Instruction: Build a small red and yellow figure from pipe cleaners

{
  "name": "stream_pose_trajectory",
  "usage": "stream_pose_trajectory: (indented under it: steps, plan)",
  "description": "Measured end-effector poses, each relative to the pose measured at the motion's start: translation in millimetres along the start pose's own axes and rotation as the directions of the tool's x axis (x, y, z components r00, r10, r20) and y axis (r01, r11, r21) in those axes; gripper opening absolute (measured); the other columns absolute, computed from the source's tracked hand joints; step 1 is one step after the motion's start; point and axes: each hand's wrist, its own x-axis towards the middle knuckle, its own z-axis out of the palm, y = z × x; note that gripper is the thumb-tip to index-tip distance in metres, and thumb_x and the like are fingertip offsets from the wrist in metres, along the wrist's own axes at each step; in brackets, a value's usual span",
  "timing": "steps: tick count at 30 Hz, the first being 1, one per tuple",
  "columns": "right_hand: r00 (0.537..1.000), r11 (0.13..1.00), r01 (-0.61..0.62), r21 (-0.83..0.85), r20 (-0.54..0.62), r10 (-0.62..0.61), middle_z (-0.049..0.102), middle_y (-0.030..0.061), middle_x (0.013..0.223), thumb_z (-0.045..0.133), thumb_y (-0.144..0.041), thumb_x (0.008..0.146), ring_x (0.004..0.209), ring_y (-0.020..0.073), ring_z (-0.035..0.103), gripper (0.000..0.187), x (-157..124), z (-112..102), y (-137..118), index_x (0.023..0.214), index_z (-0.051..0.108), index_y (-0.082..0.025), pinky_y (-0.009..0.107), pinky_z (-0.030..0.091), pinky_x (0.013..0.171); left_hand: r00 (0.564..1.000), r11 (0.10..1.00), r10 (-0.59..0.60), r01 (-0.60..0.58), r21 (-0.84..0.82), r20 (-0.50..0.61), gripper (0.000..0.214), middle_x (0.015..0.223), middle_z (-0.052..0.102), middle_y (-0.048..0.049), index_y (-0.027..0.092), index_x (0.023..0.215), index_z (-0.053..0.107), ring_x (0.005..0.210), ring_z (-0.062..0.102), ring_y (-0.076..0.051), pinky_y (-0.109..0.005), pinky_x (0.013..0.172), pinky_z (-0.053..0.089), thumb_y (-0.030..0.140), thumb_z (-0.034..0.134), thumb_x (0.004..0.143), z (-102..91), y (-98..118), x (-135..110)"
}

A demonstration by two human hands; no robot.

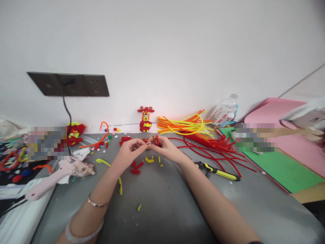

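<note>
Both hands meet above the grey table. My left hand pinches a small red and yellow pipe-cleaner figure from its left side. From the other side my right hand closes its fingers on the same figure; a red piece with a gold-coloured spot shows between them. The fingers hide most of it. Just below lie short red pipe-cleaner pieces and a curved yellow piece. A finished-looking red and yellow figure stands upright against the wall behind the hands.
A pink hot glue gun lies at left, its cord near a wall socket. Yellow and orange pipe cleaners and red ones lie behind. Yellow-handled pliers, a plastic bottle and green sheets are at right.
</note>
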Motion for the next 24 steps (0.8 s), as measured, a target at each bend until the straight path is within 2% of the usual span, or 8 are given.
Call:
stream_pose_trajectory:
  steps: [4,7,9,13,21,24]
  plan:
    - [1.000,1.000,-0.009,0.028,-0.019,0.010,0.038,-0.0041,0.068,0.061,-0.049,0.085,0.059,0.0094,0.031,0.033,1.6,-1.7,1.5,0.082,0.053,-0.017,0.024,0.026,0.055,0.999,0.998,-0.044,0.043,-0.052,-0.022,0.022,0.072,0.060,0.0002,0.017,0.076,0.065,0.067,0.051,-0.013,-0.025,0.063,0.039,0.039,0.066,0.079,-0.2,0.4,-0.1]
    - [0.998,0.989,-0.055,0.134,-0.006,0.057,0.031,-0.0057,0.064,0.046,-0.061,0.090,0.054,0.0093,0.022,0.043,3.0,-5.3,6.3,0.084,0.052,-0.018,0.025,0.019,0.049,0.988,0.983,-0.128,0.115,-0.144,-0.084,0.023,0.063,0.052,0.0036,0.018,0.075,0.065,0.057,0.041,-0.010,-0.024,0.055,0.032,0.040,0.070,0.075,-0.5,-2.0,1.0]
    - [0.995,0.981,-0.104,0.163,0.026,0.101,0.025,-0.0061,0.062,0.034,-0.065,0.092,0.052,0.0094,0.017,0.051,3.4,-6.9,9.8,0.075,0.047,-0.019,0.025,0.015,0.048,0.977,0.964,-0.183,0.158,-0.214,-0.106,0.025,0.059,0.047,0.0049,0.018,0.075,0.065,0.054,0.036,-0.009,-0.023,0.053,0.029,0.042,0.072,0.073,-0.6,-3.4,2.2]
    - [0.991,0.988,-0.129,0.082,0.037,0.127,0.025,-0.0059,0.059,0.038,-0.062,0.091,0.052,0.0088,0.018,0.051,3.2,-4.9,12.8,0.061,0.031,-0.021,0.027,0.015,0.049,0.970,0.940,-0.219,0.180,-0.291,-0.108,0.027,0.059,0.045,0.0051,0.017,0.074,0.064,0.054,0.035,-0.008,-0.023,0.053,0.028,0.042,0.074,0.070,0.0,-3.0,3.4]
    - [0.994,0.995,-0.086,-0.052,0.061,0.089,0.023,-0.0056,0.056,0.038,-0.047,0.091,0.053,0.0089,0.017,0.044,2.5,-2.2,10.5,0.057,0.026,-0.022,0.028,0.016,0.051,0.973,0.930,-0.213,0.175,-0.323,-0.086,0.026,0.060,0.046,0.0047,0.017,0.073,0.065,0.055,0.036,-0.008,-0.022,0.053,0.028,0.041,0.075,0.069,1.9,-1.1,2.5]
    - [0.994,0.994,-0.075,-0.074,0.077,0.081,0.025,-0.0052,0.056,0.038,-0.047,0.090,0.053,0.0090,0.019,0.042,2.4,-3.8,9.1,0.057,0.028,-0.022,0.028,0.017,0.052,0.976,0.926,-0.202,0.165,-0.339,-0.077,0.025,0.061,0.046,0.0045,0.017,0.073,0.065,0.054,0.036,-0.007,-0.022,0.052,0.028,0.039,0.075,0.070,2.8,-0.5,1.9]
